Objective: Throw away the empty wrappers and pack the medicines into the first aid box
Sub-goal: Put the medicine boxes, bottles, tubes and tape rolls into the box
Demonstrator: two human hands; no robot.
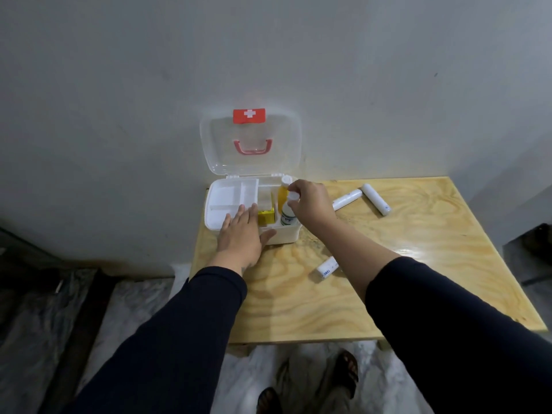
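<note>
Item: first aid box [283, 236] open on my wooden table [418, 264], both hands at it.

Table: pale plywood, box at its far left corner against the wall. Box: white, clear lid [251, 138] standing upright, red cross label at the top; white divided tray [230, 201] fills the left half. My left hand [242, 237]: flat and spread wide, palm down on the box's front edge and tray, gripping nothing. My right hand [310, 204]: fingers pinched narrow on the white cap of a white bottle [288, 215], which stands upright in the right compartment, long axis vertical. Beside it: a yellow bottle [282, 197], upright, and a yellow carton [265, 217]. Three white rolls lie flat on the table: two [376, 200] [346, 199] right of the box, angled toward each other; one [326, 267] near my right forearm.
</note>
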